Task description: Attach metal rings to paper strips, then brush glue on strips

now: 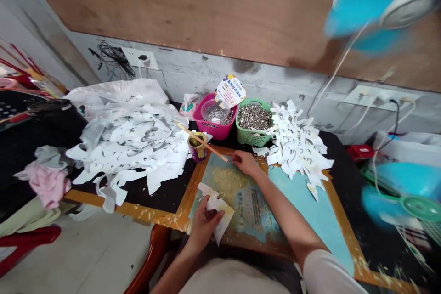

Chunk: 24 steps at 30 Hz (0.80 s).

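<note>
My left hand (203, 223) pinches a white cut-out piece (222, 213) near the table's front edge; a small metal ring (220, 195) lies at its upper part. Farther out, my right hand (245, 163) has its fingertips pinched on a small metal piece (233, 160), too small to name exactly. Just left of those fingertips is the lower end of a wooden stick (206, 144). The stick rests across an open tin (197, 147) with yellowish smears. Under both hands lies a worn, glue-stained mat (225, 177).
White cut-outs pile up at left (138, 142), with another heap of white pieces (292, 142) at right. A pink basket (217, 132) and a green basket (253, 138) hold small metal parts. Blurred blue fans (365, 0) stand at right; a chair (151, 257) is at lower left.
</note>
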Each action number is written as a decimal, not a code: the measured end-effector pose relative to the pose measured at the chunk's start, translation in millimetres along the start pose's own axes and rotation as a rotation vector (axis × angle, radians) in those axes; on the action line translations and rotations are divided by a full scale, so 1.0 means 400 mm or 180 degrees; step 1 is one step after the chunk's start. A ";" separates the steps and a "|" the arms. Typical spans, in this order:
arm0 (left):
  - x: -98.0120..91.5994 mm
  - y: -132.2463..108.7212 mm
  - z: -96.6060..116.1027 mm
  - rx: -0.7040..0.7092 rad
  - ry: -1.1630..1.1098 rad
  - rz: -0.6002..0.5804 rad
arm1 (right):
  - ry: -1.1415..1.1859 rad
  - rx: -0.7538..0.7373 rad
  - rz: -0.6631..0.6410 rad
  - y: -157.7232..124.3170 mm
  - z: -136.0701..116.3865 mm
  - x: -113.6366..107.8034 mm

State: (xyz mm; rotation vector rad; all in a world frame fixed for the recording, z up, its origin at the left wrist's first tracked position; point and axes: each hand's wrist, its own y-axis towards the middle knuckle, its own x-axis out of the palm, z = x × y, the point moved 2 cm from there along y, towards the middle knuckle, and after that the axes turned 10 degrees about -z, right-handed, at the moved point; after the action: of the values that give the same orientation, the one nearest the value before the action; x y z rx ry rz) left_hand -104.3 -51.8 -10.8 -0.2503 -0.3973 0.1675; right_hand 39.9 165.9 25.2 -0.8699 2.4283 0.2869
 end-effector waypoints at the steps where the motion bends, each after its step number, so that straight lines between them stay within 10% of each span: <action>1: 0.004 0.000 0.005 0.0007 -0.0033 0.0012 | 0.0150 0.0056 0.0050 -0.023 -0.005 0.004; 11: 0.071 -0.032 0.032 -0.0139 -0.0236 -0.0258 | 0.1737 0.0612 -0.0069 -0.324 -0.150 0.115; 24: 0.102 -0.056 0.018 0.0031 -0.0155 -0.0257 | 0.1191 0.0633 0.0873 -0.405 -0.134 0.163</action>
State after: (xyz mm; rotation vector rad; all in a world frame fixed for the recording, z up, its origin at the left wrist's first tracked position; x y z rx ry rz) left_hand -67.5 -63.0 16.6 -0.2205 -0.4540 0.0962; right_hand 78.8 -12.6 30.8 -0.5386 2.8673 -0.0255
